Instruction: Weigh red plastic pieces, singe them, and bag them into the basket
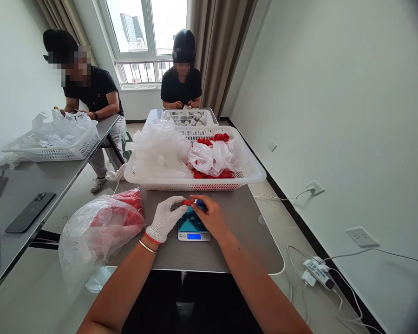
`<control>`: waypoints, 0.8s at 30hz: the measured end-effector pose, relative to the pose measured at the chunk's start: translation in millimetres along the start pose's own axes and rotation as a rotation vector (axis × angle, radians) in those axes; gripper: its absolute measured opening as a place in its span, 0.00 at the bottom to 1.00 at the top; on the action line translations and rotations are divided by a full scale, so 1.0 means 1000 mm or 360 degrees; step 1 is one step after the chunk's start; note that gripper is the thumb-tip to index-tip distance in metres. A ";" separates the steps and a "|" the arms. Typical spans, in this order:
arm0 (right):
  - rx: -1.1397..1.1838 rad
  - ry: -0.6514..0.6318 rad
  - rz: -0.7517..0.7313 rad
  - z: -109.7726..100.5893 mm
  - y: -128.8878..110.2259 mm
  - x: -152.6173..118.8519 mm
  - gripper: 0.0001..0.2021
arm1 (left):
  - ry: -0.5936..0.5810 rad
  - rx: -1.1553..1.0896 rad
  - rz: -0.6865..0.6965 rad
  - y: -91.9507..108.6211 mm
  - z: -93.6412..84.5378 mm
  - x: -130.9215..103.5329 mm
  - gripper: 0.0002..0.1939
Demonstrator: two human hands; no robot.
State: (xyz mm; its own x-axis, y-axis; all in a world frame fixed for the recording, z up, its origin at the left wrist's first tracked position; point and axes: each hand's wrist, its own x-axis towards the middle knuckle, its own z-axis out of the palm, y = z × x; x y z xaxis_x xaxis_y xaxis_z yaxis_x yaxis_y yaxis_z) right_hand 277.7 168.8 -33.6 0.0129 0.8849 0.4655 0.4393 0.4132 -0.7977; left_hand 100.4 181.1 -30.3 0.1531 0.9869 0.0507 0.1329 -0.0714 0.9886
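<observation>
My left hand, in a white knit glove with a red cuff edge, pinches a small red piece. Bare, my right hand is closed round a small dark-blue tool with a light tip, which meets the red piece; its exact kind is too small to tell. Both hands are just above a digital scale with a shiny teal plate and a lit blue display. To the left of my gloved hand, a clear plastic bag of red pieces lies at the table's edge.
A white basket with plastic bags and red pieces stands ahead. Behind it, a smaller basket holds grey pieces near a seated person. Another person leans over the left table, which bears a basket and phones. Cables and a power strip lie right.
</observation>
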 end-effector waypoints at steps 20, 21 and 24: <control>-0.0532 -0.0042 0.0359 -0.012 0.005 0.008 0.25 | 0.0157 -0.0801 -0.0377 0.008 0.007 0.003 0.18; -0.0574 -0.0057 0.0343 -0.012 0.005 0.008 0.25 | 0.0167 -0.0795 -0.0358 0.008 0.006 0.004 0.18; -0.0654 -0.0139 0.0290 -0.013 0.005 0.005 0.26 | 0.0198 -0.0774 -0.0300 0.008 0.004 0.004 0.17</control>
State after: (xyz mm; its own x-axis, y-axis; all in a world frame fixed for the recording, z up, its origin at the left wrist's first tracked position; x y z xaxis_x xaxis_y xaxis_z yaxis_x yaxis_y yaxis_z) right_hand 291.8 172.4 -29.8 0.0548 0.9574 0.2835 0.7572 0.1452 -0.6368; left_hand 106.0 184.0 -22.7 0.0491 0.9879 -0.1469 -0.3267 0.1549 0.9323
